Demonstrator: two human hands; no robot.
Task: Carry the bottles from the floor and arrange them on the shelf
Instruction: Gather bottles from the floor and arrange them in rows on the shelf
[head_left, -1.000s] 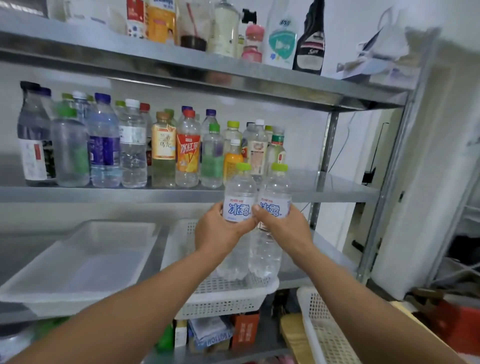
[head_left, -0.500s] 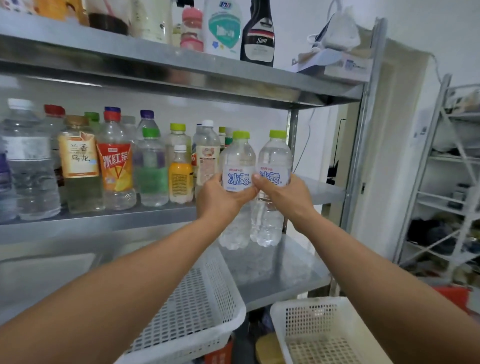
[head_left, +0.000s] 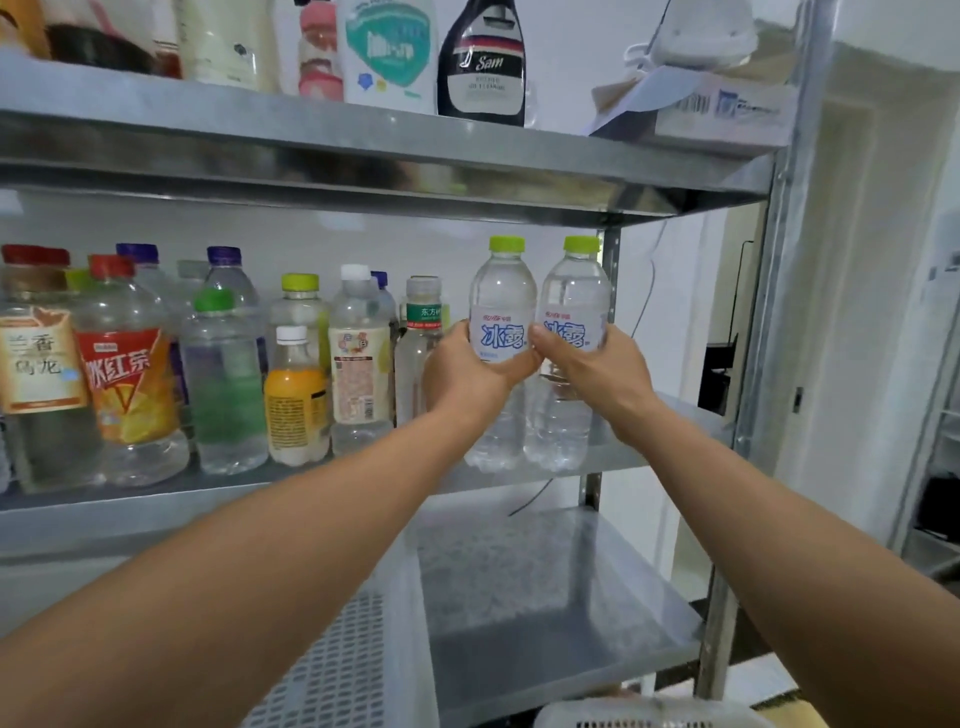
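Left hand (head_left: 464, 375), right hand (head_left: 597, 370) curled, adjacent.

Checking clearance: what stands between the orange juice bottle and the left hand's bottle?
Head view: a white-capped pale-labelled bottle, a green-labelled bottle, a blue-capped one behind them.

A brushed stainless-steel shelving rack (head_left: 363, 150) fills the view, one board overhead of the right hand (head_left: 597, 374) and a bare, dully reflecting lower board (head_left: 545, 597) beneath it. Behind the hand stands a plain white wall (head_left: 363, 239), softly and evenly lit. Right of the hand rises the rack's grey metal corner post (head_left: 769, 312), with more white wall beyond it.
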